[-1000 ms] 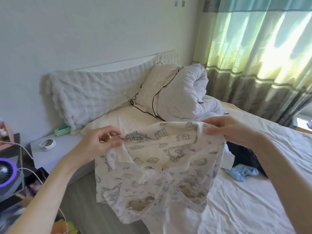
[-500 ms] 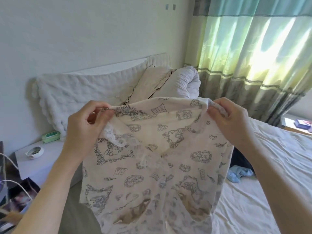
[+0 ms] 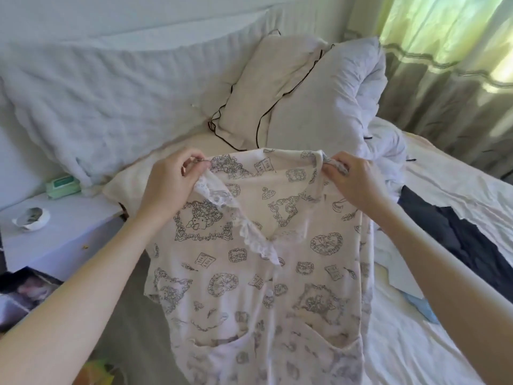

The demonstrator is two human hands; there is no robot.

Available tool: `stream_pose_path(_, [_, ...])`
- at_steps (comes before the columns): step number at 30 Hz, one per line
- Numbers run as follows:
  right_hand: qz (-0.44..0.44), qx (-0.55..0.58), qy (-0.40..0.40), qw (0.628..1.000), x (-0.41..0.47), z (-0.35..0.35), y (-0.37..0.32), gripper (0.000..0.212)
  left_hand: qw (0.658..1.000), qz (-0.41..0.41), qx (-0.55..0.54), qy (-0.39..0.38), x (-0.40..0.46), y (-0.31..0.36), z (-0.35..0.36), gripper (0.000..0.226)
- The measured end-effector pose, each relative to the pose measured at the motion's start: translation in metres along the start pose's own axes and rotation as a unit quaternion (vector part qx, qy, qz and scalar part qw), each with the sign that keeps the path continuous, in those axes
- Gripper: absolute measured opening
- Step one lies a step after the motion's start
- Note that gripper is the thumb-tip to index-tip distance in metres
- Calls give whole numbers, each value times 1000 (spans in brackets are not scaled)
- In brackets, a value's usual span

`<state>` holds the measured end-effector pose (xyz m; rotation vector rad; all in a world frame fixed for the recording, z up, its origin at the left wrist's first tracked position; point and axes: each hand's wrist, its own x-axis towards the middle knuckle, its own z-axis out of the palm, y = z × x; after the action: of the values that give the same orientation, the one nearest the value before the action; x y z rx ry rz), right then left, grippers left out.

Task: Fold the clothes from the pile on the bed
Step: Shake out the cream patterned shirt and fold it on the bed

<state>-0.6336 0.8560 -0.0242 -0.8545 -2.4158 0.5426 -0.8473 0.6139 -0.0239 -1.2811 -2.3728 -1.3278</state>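
Hanging upright between two raised hands, a pale printed pyjama top (image 3: 266, 273) faces the camera over the near edge of the bed (image 3: 433, 351). The left hand (image 3: 169, 187) pinches the left shoulder of the top, thumb and fingers (image 3: 198, 162) closed on the cloth beside the lace-edged collar (image 3: 244, 226). The right hand (image 3: 358, 182) grips the right shoulder in the same way, its fingers (image 3: 329, 172) curled round a bunched fold. The top's lower part, with two patch pockets, drops out of view at the bottom.

Behind it, at the head of the bed, a cream pillow (image 3: 266, 87) with dark piping leans against a rolled white duvet (image 3: 338, 101). To the right of the top, a dark garment (image 3: 455, 237) lies on the sheet, with a bit of light blue cloth (image 3: 422, 307) near it. On the left, a white bedside cabinet (image 3: 63, 226) carries a green packet (image 3: 62, 186) and a small dish (image 3: 30, 219). A green curtain (image 3: 449, 37) hangs at upper right.
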Motion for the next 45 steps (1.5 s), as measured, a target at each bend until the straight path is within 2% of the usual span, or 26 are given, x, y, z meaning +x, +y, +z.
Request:
stream_pose_path(7, [58,-13,-76,995,114,196,108,28,991,-84,78,-67,79,-165,160,17])
stream_pose_path(13, [111,27,-96,989,144,318,184,25,980,-139,104,-102,93,-264,262,20])
stream_pose_path(16, [143,67,-131,979,154,365,215,18,977,-153,98,-115,98,-301,300,24])
stream_pose_path(17, [161,66,-138,975,154,377,223,21,975,-160,90,-125,98,-312,310,26])
stream_pose_path(19, [179,27,-143,973,142,396,237,41,967,-184,80,-158,90,-334,327,35])
stream_pose_path(22, [123,-45,-129,983,99,409,240,49,947,-211,116,-213,65,-362,334,48])
stream_pose_path(25, [114,-35,-137,983,37,409,226,48,925,-259,114,-255,45,-385,326,55])
stream_pose_path(28, [80,-49,-149,984,-31,406,199,50,901,-330,101,-262,34,-397,313,54])
stream_pose_path(30, [77,-45,-158,983,-75,403,182,51,902,-343,94,-246,25,-396,305,53])
stream_pose_path(35, [146,-60,-208,965,-171,388,154,52,940,-252,154,-171,-47,-364,273,46])
stream_pose_path(38, [166,-87,-267,945,-217,374,146,63,943,-163,245,-154,-121,-326,246,37])
stream_pose_path(40, [150,-99,-293,939,-243,362,145,64,944,-151,250,-152,-172,-302,232,38])
stream_pose_path(42, [132,-102,-303,938,-262,349,146,62,943,-199,198,-176,-220,-280,224,43])
stream_pose_path(45, [130,-106,-307,937,-277,333,145,63,915,-331,112,-201,-274,-261,221,51])
